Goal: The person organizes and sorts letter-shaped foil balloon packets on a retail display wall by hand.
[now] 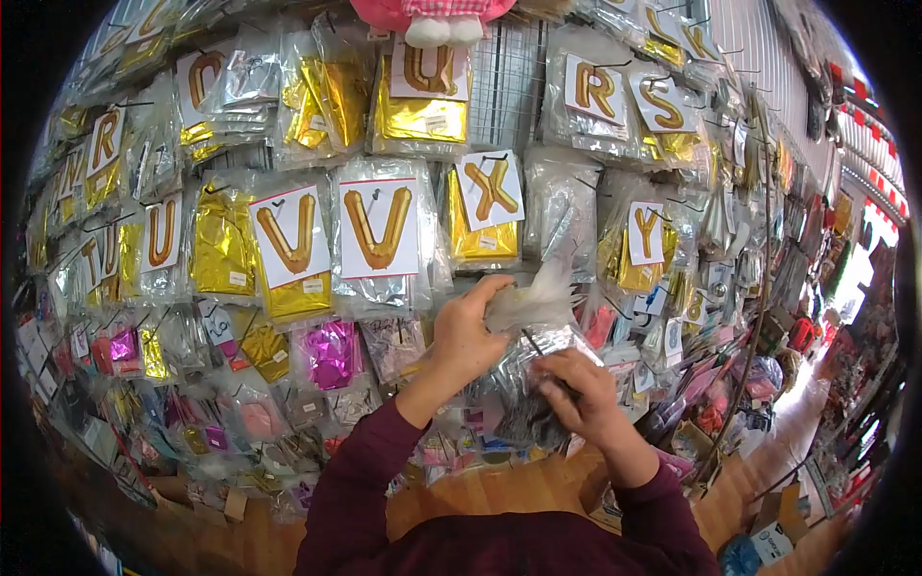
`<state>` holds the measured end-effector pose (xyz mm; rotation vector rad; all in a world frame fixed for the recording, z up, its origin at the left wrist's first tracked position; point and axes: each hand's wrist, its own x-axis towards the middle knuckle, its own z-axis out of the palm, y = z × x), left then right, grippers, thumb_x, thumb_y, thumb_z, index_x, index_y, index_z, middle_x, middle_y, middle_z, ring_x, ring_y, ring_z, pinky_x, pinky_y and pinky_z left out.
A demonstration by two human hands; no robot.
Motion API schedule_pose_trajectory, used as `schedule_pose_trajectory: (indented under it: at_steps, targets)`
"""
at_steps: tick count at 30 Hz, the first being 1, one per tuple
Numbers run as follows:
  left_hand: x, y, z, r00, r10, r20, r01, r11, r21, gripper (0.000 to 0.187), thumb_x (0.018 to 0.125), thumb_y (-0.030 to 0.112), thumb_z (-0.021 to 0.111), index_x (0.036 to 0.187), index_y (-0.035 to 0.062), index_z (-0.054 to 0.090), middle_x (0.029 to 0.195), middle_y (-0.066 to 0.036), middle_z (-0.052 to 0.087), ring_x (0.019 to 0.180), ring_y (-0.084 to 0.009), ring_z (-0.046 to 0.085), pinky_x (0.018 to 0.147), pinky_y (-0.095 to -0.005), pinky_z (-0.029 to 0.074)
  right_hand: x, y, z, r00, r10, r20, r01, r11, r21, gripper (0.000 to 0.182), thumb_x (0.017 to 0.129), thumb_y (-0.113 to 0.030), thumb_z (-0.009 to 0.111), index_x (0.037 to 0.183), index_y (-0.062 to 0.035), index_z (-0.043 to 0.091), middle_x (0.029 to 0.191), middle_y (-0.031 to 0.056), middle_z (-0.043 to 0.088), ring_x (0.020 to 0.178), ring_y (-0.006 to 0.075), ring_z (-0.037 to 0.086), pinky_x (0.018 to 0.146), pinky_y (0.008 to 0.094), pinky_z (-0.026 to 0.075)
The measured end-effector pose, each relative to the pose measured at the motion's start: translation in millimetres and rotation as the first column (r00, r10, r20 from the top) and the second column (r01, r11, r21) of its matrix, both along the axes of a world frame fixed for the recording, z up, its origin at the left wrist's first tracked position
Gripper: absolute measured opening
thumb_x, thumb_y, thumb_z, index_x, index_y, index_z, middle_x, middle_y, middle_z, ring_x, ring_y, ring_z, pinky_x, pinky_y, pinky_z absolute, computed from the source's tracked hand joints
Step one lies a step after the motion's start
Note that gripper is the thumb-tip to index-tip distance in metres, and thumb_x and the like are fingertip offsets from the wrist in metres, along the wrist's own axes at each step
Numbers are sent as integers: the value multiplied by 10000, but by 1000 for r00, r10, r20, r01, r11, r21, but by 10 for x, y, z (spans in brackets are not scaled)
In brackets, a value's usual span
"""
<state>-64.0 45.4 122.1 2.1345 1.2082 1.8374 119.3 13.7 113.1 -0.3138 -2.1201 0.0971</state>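
In front of the display wall hangs a stack of silver foil balloon packets (514, 379) in clear plastic. My left hand (466, 336) is at its upper left, thumb and forefinger closed on the bunched clear plastic bags (538, 300) that stick up there. My right hand (584, 389) is on the stack's right side, with its fingers curled against the silver packets; part of its grip is hidden. Just above is a gold packet with an X card (492, 189). A packet with a Y card (646, 233) hangs to the right.
Gold packets with letter cards, such as a V card (379, 228) and an R card (594, 89), hang on wall hooks. A magenta packet (329, 353) is lower left. A pink plush toy (437, 17) hangs on top. A cardboard box (780, 518) stands on the wooden floor (437, 504).
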Motion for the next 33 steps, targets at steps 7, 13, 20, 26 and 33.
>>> schedule_pose_trajectory:
  at_steps: [7, 13, 20, 26, 33]
  targets:
    - [22, 130, 591, 1000, -15, -3, 15, 999, 36, 478, 588, 8, 697, 1029, 34, 514, 870, -132, 606, 821, -178, 590, 701, -265, 453, -31, 300, 596, 993, -44, -107, 68, 971, 230, 169, 706, 65, 563, 869, 17, 559, 749, 134, 590, 630, 244, 585, 571, 281, 463]
    - [-27, 178, 1124, 991, -57, -118, 78, 980, 184, 627, 628, 121, 707, 1166, 62, 392, 988, -179, 550, 906, -270, 552, 763, -344, 441, 63, 603, 1051, 953, 33, -302, 21, 984, 174, 74, 800, 0, 511, 826, 23, 576, 718, 94, 608, 647, 163, 586, 588, 239, 449]
    - [-245, 14, 1259, 985, -170, -27, 170, 947, 273, 660, 674, 118, 675, 1238, 73, 333, 1081, -135, 471, 935, -207, 488, 753, -319, 419, 362, 963, 1686, 910, 82, -407, -9, 984, 179, 135, 834, -72, 490, 824, 31, 577, 712, 79, 608, 676, 128, 576, 632, 237, 435]
    - [-458, -197, 1077, 970, -242, 14, 233, 947, 221, 548, 697, -1, 591, 1202, 59, 386, 1109, -80, 430, 964, -168, 471, 728, -261, 418, 501, 1474, 2644, 922, -21, -386, 189, 896, 403, 187, 839, -140, 502, 834, 22, 595, 744, 88, 615, 681, 120, 562, 681, 257, 426]
    - [-836, -399, 733, 978, -154, 138, 147, 987, 56, 432, 702, -72, 507, 1120, 23, 455, 1070, -49, 429, 944, -139, 481, 705, -219, 415, 302, 2067, 3446, 942, -61, -330, 220, 854, 471, 213, 839, -184, 513, 861, 5, 608, 830, 50, 601, 767, 111, 528, 724, 239, 395]
